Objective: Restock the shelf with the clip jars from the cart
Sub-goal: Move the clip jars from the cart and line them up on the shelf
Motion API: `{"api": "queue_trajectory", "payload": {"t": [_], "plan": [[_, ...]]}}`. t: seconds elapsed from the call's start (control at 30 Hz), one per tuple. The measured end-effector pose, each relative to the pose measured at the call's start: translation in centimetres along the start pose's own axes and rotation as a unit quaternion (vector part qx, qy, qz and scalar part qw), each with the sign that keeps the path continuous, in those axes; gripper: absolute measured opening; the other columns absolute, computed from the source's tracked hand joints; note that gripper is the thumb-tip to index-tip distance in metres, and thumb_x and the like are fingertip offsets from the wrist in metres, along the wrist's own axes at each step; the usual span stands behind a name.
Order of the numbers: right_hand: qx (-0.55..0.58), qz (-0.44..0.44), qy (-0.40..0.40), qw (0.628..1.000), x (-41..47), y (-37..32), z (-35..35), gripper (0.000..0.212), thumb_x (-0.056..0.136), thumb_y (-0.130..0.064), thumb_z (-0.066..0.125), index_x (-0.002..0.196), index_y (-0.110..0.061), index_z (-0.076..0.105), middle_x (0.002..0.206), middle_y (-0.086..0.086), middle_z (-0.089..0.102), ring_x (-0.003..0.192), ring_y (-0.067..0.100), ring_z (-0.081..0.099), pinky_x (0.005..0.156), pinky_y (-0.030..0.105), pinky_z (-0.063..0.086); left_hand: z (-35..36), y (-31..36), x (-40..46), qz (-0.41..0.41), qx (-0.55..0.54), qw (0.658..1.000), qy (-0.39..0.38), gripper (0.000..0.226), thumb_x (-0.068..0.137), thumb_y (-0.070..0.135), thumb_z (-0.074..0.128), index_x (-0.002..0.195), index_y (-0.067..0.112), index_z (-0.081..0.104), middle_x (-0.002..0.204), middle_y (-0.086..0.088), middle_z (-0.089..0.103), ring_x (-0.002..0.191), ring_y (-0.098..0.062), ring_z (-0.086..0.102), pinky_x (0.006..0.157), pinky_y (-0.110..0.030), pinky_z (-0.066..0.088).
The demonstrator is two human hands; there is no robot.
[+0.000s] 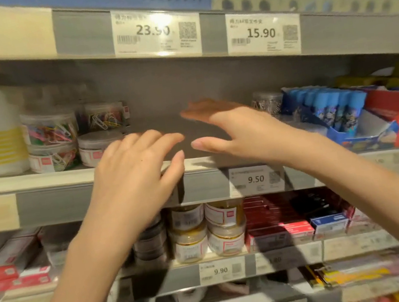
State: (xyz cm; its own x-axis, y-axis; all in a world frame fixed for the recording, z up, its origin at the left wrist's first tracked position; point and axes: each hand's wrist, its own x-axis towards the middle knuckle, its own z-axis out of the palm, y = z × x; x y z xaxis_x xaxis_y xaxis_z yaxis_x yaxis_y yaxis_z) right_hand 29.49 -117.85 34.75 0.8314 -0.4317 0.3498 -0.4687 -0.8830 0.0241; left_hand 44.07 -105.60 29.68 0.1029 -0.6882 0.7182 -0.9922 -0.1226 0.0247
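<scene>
2 bare forearms rise from the bottom edge of the frame toward the middle shelf (48, 177). The left hand (133, 171), just left of centre, has its fingers spread and loosely bent, with nothing in it; its thumb lies at the shelf's front lip. The right hand (229, 130), just right of centre, is blurred, its fingers stretched out toward the left and its thumb pointing at the left hand's thumb; it too carries nothing. The 2 thumbs are near each other but apart.

Below the hands, in the lower middle of the frame, small jars with white labels (207, 230) stand stacked 2 high on a lower shelf, beside red boxes (277, 219) to their right. A price tag reading 9.50 (255, 179) sits on the middle shelf's front strip, under the right wrist.

Further back, on the middle shelf at centre left, the clip jars (51, 140) stand stacked 2 high, clear tubs of coloured paper clips, with more behind and beside them; the left hand's fingers partly cover the nearest lower one. A bare grey stretch of shelf lies behind both hands. At centre right stand a clear jar of silvery contents (266, 102) and a blue display box (331, 114).

In the upper part of the frame, tags reading 23.50 (156, 33) and 15.90 (263, 33) hang on the top shelf edge.
</scene>
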Motion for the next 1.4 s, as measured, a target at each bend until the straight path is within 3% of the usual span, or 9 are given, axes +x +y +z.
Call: {"api": "queue_trajectory", "payload": {"t": [0.1, 0.23, 0.37, 0.47, 0.63, 0.83, 1.1, 1.3, 1.4], "plan": [[-0.031, 0.012, 0.029, 0.999, -2.7, 0.1, -0.1, 0.062, 0.089, -0.06, 0.037, 0.146, -0.036, 0.027, 0.148, -0.007, 0.036, 0.133, 0.017, 0.035, 0.104, 0.04, 0.037, 0.4, 1.9, -0.4, 0.009, -0.019, 1.0, 0.002, 0.048, 0.088, 0.042, 0.034, 0.122, 0.022, 0.06, 0.115, 0.0, 0.064, 0.108, -0.026, 0.056, 0.092, -0.041, 0.041], [-0.048, -0.01, 0.078, 0.996, -6.5, 0.6, 0.2, 0.059, 0.094, -0.049, 0.044, 0.146, -0.026, 0.03, 0.149, -0.002, 0.034, 0.138, 0.017, 0.027, 0.111, 0.04, 0.026, 1.1, 4.8, -1.4, -0.002, -0.037, 0.999, 0.005, 0.054, 0.088, 0.042, 0.032, 0.131, 0.018, 0.053, 0.13, -0.002, 0.057, 0.126, -0.026, 0.046, 0.107, -0.048, 0.03], [-0.05, 0.0, 0.101, 0.994, -10.3, 2.2, 0.8, 0.062, 0.092, -0.054, 0.038, 0.144, -0.022, 0.035, 0.153, -0.001, 0.03, 0.143, 0.015, 0.018, 0.116, 0.042, 0.014, 1.5, 8.0, -2.5, -0.009, -0.06, 0.998, -0.001, 0.057, 0.089, 0.043, 0.031, 0.136, 0.016, 0.049, 0.138, -0.003, 0.05, 0.135, -0.026, 0.036, 0.112, -0.046, 0.021], [-0.071, 0.003, 0.122, 0.99, -13.5, 2.9, 1.2, 0.066, 0.086, -0.054, 0.031, 0.141, -0.017, 0.042, 0.149, 0.004, 0.038, 0.141, 0.021, 0.027, 0.112, 0.046, 0.021, 1.7, 10.3, -3.8, 0.002, -0.07, 0.998, -0.004, 0.056, 0.089, 0.042, 0.033, 0.135, 0.015, 0.048, 0.141, -0.004, 0.047, 0.137, -0.026, 0.032, 0.113, -0.047, 0.019], [-0.09, 0.043, 0.129, 0.987, -19.3, 4.0, 2.1, 0.064, 0.086, -0.052, 0.035, 0.138, -0.015, 0.046, 0.146, 0.006, 0.042, 0.137, 0.023, 0.034, 0.109, 0.048, 0.027, 2.3, 14.4, -5.7, 0.043, -0.087, 0.995, -0.009, 0.052, 0.088, 0.039, 0.036, 0.132, 0.015, 0.051, 0.14, -0.005, 0.049, 0.137, -0.027, 0.033, 0.114, -0.048, 0.019], [-0.095, 0.128, 0.078, 0.984, -28.2, 6.4, 2.8, 0.066, 0.088, -0.053, 0.033, 0.142, -0.016, 0.041, 0.148, 0.004, 0.039, 0.139, 0.022, 0.031, 0.11, 0.046, 0.025, 4.3, 21.0, -7.8, 0.097, -0.14, 0.985, -0.041, 0.054, 0.087, 0.041, 0.036, 0.133, 0.018, 0.051, 0.139, -0.004, 0.05, 0.136, -0.026, 0.034, 0.112, -0.043, 0.013], [-0.118, 0.261, 0.001, 0.958, -41.3, 8.9, 4.3, 0.066, 0.089, -0.055, 0.029, 0.144, -0.018, 0.036, 0.15, 0.004, 0.035, 0.141, 0.021, 0.027, 0.111, 0.044, 0.019, 8.1, 31.2, -11.6, 0.191, -0.206, 0.953, -0.116, 0.052, 0.085, 0.043, 0.037, 0.133, 0.026, 0.049, 0.139, 0.0, 0.049, 0.136, -0.025, 0.035, 0.112, -0.049, 0.019], [-0.115, 0.38, -0.061, 0.916, -50.0, 11.2, 5.4, 0.068, 0.09, -0.057, 0.031, 0.146, -0.017, 0.033, 0.151, 0.006, 0.033, 0.141, 0.024, 0.027, 0.112, 0.052, 0.026, 12.2, 38.5, -13.7, 0.268, -0.247, 0.915, -0.171, 0.052, 0.085, 0.041, 0.038, 0.133, 0.026, 0.048, 0.138, 0.0, 0.05, 0.136, -0.025, 0.036, 0.112, -0.048, 0.018], [-0.121, 0.431, -0.07, 0.892, -53.2, 11.5, 6.6, 0.07, 0.088, -0.057, 0.029, 0.142, -0.015, 0.039, 0.146, 0.008, 0.041, 0.136, 0.026, 0.037, 0.108, 0.051, 0.028, 14.5, 41.6, -14.6, 0.305, -0.265, 0.893, -0.199, 0.052, 0.084, 0.042, 0.036, 0.131, 0.024, 0.052, 0.136, -0.001, 0.052, 0.133, -0.027, 0.04, 0.111, -0.053, 0.024]]}}
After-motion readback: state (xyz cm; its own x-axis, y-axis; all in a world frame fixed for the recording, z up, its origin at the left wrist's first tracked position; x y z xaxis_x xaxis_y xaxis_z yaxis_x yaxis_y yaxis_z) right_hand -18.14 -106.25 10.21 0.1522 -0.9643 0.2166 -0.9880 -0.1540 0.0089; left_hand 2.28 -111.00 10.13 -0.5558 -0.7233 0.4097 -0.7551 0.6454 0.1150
